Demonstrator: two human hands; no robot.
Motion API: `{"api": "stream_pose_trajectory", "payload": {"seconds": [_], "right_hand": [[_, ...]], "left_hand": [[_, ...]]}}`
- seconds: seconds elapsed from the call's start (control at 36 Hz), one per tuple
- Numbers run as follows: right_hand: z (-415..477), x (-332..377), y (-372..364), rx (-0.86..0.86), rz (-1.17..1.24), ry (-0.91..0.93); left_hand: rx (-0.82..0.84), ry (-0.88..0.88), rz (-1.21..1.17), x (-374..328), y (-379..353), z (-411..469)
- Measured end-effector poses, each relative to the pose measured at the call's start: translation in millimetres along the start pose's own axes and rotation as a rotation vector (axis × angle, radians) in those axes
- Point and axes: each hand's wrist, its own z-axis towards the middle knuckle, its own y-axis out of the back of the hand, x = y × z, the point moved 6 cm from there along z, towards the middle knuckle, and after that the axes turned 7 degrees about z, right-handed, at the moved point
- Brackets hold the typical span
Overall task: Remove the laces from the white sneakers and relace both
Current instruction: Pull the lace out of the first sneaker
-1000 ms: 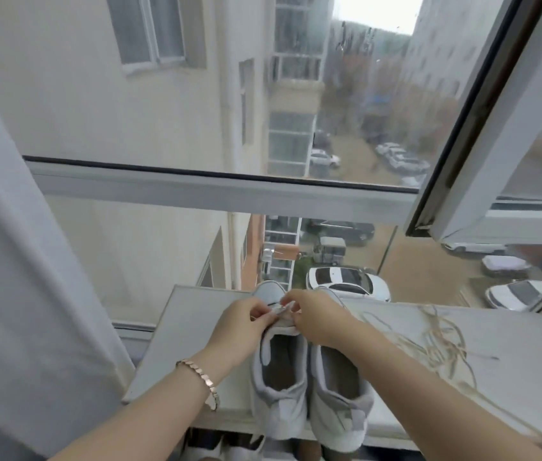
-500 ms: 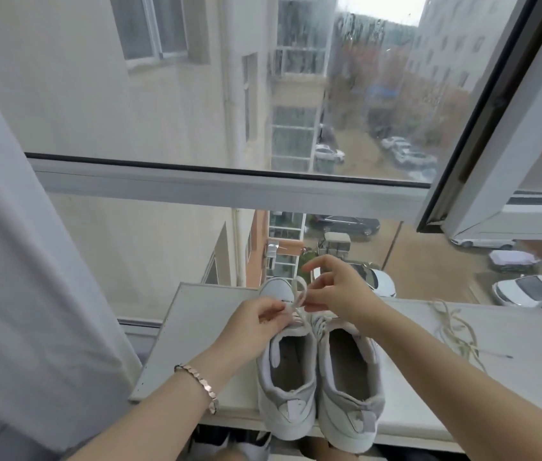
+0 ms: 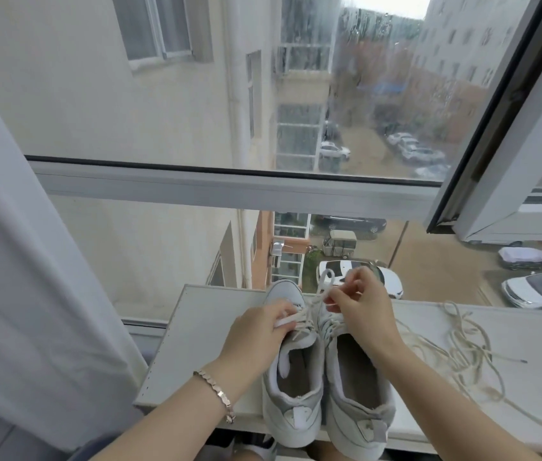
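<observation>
Two white sneakers stand side by side on a white shelf (image 3: 203, 344), heels toward me: the left sneaker (image 3: 291, 387) and the right sneaker (image 3: 356, 394). My left hand (image 3: 256, 334) pinches a white lace (image 3: 306, 314) over the left sneaker's eyelets. Above the toes, my right hand (image 3: 359, 301) pinches a loop of the same lace and holds it raised. A loose lace (image 3: 462, 354) lies tangled on the shelf to the right.
A window pane and frame (image 3: 229, 184) rise right behind the shelf. A white curtain (image 3: 30, 294) hangs at the left. An opened window sash (image 3: 512, 144) juts in at the upper right. More shoes show dimly under the shelf.
My right hand has lifted away from the left hand, drawing a loop of lace up above the toe. The left hand stays at the eyelets. The camera has tilted up slightly.
</observation>
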Motion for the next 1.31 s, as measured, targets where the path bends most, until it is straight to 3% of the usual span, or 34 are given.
{"api": "stream_pose_trajectory", "payload": {"seconds": [0.19, 0.25, 0.36, 0.47, 0.61, 0.75, 0.83, 0.97, 1.14, 1.31], "right_hand": [[0, -4, -10, 0.11, -0.054, -0.043], [0, -5, -10, 0.13, -0.046, -0.074], [-2, -2, -13, 0.174, -0.135, -0.072], [-7, 8, -21, 0.249, -0.411, 0.121], [-25, 15, -41, 0.427, -0.628, 0.471], [-32, 40, -44, 0.234, -0.669, 0.711], [-31, 42, -45, 0.209, -0.639, 0.722], [-21, 24, -45, 0.402, -0.613, 0.536], [-20, 21, -46, 0.471, -0.66, 0.578], [-26, 30, -49, 0.293, -0.753, 0.783]], "left_hand": [[-0.189, -0.199, 0.12, -20, 30, 1], [-0.183, -0.104, -0.053, -12, 36, 2], [-0.122, 0.222, -0.639, 5, 33, 3], [-0.016, 0.421, -0.935, 7, 23, -3], [0.001, 0.437, -0.953, 0, 20, 0], [-0.008, 0.414, -0.837, -1, 22, 4], [0.006, 0.399, -0.882, -1, 20, 5], [0.014, 0.443, -1.013, 3, 15, 5], [0.021, 0.467, -1.061, 8, 14, 6], [0.056, 0.396, -1.007, 3, 13, 6]]}}
